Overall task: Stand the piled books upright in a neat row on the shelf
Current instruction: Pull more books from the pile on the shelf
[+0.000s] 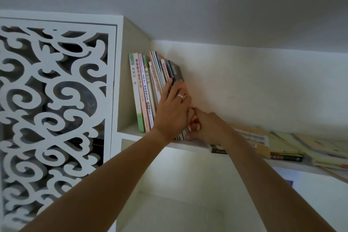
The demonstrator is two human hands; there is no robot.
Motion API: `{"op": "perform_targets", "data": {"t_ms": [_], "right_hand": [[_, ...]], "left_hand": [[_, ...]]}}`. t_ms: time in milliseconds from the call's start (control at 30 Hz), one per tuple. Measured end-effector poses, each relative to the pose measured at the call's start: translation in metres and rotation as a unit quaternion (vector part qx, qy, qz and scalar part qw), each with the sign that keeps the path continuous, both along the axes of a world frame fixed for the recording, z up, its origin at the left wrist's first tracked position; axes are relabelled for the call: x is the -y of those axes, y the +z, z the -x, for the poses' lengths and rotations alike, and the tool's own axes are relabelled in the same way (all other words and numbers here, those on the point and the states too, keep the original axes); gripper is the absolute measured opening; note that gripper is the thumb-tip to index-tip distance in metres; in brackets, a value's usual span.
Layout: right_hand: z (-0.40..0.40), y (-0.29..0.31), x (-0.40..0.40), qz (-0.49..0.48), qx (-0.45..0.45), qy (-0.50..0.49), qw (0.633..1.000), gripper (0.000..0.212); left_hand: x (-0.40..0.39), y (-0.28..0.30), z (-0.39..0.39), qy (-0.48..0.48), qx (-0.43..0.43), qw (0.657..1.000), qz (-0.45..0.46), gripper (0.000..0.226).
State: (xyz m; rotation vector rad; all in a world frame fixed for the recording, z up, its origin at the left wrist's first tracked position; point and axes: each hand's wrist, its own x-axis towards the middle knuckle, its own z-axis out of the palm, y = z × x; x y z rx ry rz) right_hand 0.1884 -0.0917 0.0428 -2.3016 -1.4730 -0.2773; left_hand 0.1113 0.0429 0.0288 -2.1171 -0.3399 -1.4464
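A row of upright books (145,90) stands at the left end of the white shelf (190,146), leaning slightly left against the side panel. My left hand (173,111), with a ring on it, lies flat with straight fingers on the outermost books of the row. My right hand (203,128) pinches the bottom corner of the last book (177,71), a thin one with a dark and orange cover, at the shelf's front edge. To the right a pile of flat books (286,147) lies on the same shelf, overhanging its edge.
A white carved lattice panel (54,96) fills the left side. The cabinet's side wall (131,43) bounds the row on the left. Bare shelf back wall (254,84) stretches to the right above the pile. Below the shelf is an open white compartment (188,194).
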Motion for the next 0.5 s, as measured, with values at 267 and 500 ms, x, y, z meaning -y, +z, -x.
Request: {"op": "perform_targets", "data": {"t_ms": [267, 500], "right_hand": [[0.004, 0.012, 0.047, 0.104, 0.047, -0.204, 0.972, 0.104], [0.019, 0.019, 0.100, 0.266, 0.050, -0.091, 0.958, 0.088]], "left_hand": [[0.009, -0.003, 0.016, 0.016, -0.045, 0.999, 0.008, 0.060], [0.061, -0.009, 0.000, -0.229, -0.240, 0.932, 0.144, 0.032]]}}
